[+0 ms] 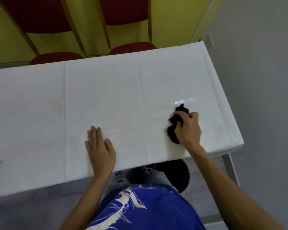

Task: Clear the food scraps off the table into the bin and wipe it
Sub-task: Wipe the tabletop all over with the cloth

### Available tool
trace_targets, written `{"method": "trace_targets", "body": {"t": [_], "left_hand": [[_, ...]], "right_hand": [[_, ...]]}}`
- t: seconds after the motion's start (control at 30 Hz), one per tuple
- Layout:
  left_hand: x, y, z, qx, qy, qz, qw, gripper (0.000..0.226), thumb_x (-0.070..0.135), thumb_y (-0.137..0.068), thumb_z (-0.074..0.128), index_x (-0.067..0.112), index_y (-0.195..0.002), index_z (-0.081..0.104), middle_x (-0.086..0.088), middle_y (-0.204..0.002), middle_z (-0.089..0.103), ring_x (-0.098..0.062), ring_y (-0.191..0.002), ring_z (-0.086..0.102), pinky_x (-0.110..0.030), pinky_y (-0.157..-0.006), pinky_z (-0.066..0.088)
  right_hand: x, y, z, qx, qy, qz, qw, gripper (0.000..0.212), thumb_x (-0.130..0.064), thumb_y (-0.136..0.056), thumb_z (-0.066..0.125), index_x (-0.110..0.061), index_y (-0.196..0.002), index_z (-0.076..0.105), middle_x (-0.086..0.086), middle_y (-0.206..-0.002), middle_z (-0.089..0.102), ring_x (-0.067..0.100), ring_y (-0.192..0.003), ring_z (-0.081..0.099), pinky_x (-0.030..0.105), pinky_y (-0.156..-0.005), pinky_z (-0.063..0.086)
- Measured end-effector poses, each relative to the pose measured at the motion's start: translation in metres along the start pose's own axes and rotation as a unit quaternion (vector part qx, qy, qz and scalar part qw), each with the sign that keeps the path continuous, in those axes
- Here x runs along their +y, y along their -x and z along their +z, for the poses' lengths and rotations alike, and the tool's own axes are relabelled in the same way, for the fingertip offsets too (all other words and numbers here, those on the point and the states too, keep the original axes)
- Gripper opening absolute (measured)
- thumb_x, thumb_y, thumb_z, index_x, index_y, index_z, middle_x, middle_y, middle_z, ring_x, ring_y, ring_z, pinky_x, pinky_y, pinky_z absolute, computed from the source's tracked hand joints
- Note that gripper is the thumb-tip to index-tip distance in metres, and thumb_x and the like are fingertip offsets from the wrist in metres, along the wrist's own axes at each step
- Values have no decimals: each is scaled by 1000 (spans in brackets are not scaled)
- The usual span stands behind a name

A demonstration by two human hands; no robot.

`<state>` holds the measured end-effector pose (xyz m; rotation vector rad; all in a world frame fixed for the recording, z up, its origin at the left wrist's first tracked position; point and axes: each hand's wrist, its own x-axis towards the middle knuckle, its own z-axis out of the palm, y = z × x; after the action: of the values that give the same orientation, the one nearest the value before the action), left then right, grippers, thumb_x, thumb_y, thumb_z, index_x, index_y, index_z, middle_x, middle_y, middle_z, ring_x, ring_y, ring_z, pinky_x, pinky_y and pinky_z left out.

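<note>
Now right hand (188, 128) grips crumpled black cloth (175, 125) on table (106, 97).

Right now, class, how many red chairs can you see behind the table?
2. The left chair stands behind the table's far edge; the right chair is beside it, nearer the middle. Others may lie outside the view.

Between my left hand (100, 146), flat on the table (106, 90), and my right hand (188, 128), bunched round the rag (174, 131), ran a wide open stretch of tabletop. Beyond both hands the top lay open to its far edge, where two chairs (132, 47) stood tucked close. The table's right end lay near the rag.
</note>
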<state>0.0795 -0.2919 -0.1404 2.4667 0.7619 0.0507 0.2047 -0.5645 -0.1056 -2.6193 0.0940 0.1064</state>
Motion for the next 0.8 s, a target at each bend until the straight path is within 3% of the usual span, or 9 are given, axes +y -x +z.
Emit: {"method": "trace_targets", "body": {"t": [0.13,0.27,0.33,0.43,0.5,0.6,0.7,0.8], "left_hand": [[1,0,1,4,-8,-5,1000,58,28,-99,25,8,-154,21,-5,-164,12,-17,-152,4,-39,-124,0],[10,-3,-2,0,17,-46,999,57,18,-98,30,7,-154,22,-3,-164,11,-14,-152,4,-37,-123,-4],[18,-6,-6,1,44,-75,996,57,6,-98,35,8,-153,22,-3,-164,12,-13,-152,5,-38,-123,-5],[25,-13,-10,26,60,-95,993,60,-7,-95,31,7,-153,25,-7,-163,16,-15,-152,7,-33,-122,-9],[24,-23,-14,47,58,-100,992,62,-12,-92,31,5,-151,28,-10,-162,19,-17,-152,7,-33,-122,-9],[22,-44,-19,73,52,-100,991,64,-15,-89,31,4,-150,31,-11,-161,21,-18,-152,7,-33,-122,-8],[21,-65,-23,91,52,-84,991,58,-13,-92,32,2,-148,34,-12,-160,24,-19,-152,11,-34,-122,-5],[17,-82,-21,98,58,-89,990,56,-11,-93,34,2,-147,37,-12,-159,27,-20,-151,14,-36,-123,-3]], "right_hand": [[52,-63,-46,72,2,118,990,31,-16,-90,55,-27,-118,63,11,-119,45,29,-82,55,37,-84,51],[20,-92,-29,106,-72,191,973,26,-17,-94,53,-21,-118,61,10,-128,43,30,-93,61,27,-80,42],[-22,-87,-3,78,-104,148,980,25,-18,-94,53,-21,-118,60,8,-128,42,22,-86,59,26,-80,41],[-94,-57,46,-16,-126,13,992,26,-17,-93,55,-24,-118,60,4,-120,42,8,-74,51,25,-81,44],[-136,-26,76,-102,-137,-95,981,29,-14,-92,56,-25,-118,60,3,-116,42,11,-76,51,29,-82,50],[-171,7,99,-192,-128,-222,947,33,-9,-88,56,-20,-119,62,4,-110,43,17,-76,53,32,-68,53],[-161,-15,93,-206,-92,-234,946,36,-11,-86,58,-23,-119,62,1,-110,42,19,-74,53,31,-65,51],[-125,-68,68,-136,-50,-159,977,36,-13,-86,59,-26,-119,61,2,-111,40,23,-75,54,34,-69,52]]}}
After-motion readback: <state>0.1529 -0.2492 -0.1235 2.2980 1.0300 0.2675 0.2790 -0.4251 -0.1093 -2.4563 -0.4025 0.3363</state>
